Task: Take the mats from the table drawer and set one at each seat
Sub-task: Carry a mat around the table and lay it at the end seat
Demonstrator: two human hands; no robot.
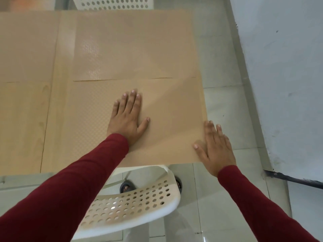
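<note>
Two Hands Flat on the Near Mat

Two tan mats showed clearly at the right end of the desk, one beyond the other. The near mat lay square to the desk's front edge at the seat with the white perforated chair; the far mat sat at twelve o'clock from it, their edges meeting or nearly so, in front of a second white chair.

The left hand lay spread and flat on the near mat, fingers pointing to twelve o'clock, gripping nothing. The right hand was also open and flat, at four o'clock from the left, resting on the mat's right front corner where it overhung the desk edge. The right hand was therefore nearer the corner that seemed to need nudging toward nine o'clock.

Each mat looked thin, matte and finely dimpled, with a sheen on the far one. It would probably slide easily under a flat palm. More mats may have lain farther left; I could not tell.
</note>
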